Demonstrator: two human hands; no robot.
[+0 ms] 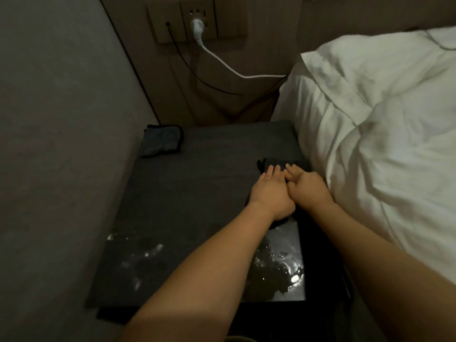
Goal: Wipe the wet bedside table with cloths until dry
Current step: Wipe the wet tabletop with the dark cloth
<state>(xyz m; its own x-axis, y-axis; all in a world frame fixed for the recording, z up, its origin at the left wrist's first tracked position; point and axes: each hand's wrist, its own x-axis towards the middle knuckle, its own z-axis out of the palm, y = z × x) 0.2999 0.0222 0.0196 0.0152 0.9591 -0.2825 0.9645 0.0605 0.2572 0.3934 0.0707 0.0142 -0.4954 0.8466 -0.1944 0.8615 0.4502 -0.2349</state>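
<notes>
Both hands, left (270,191) and right (309,186), fingers flat, press dark cloth (278,162) on table (197,183); water (283,265) pooled near front edge.

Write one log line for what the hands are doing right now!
left hand: flat on dark cloth | right hand: flat on dark cloth | blue cloth: untouched, far left corner | bedside table: water on near edge
</notes>
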